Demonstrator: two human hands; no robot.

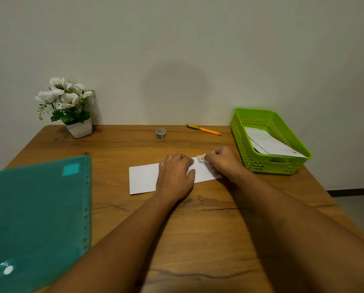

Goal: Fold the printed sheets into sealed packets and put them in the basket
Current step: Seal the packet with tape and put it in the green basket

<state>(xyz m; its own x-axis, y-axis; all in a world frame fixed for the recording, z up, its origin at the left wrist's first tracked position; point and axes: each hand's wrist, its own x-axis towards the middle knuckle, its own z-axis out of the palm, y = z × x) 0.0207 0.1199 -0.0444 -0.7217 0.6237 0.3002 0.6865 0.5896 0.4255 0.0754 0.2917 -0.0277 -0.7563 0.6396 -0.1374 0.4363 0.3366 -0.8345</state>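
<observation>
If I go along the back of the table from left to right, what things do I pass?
Flower pot → roll of tape → orange pen → green basket.

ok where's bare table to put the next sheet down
Free: the near wooden table between the forearms, and the back strip between flower pot and tape roll. Crowded: the middle, with both hands on the folded sheet, and the right side by the green basket.

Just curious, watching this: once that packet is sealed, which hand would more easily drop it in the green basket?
Probably the right hand: it is at the folded packet's basket-side end, close to the green basket. The left hand presses mid-packet, farther away.
</observation>
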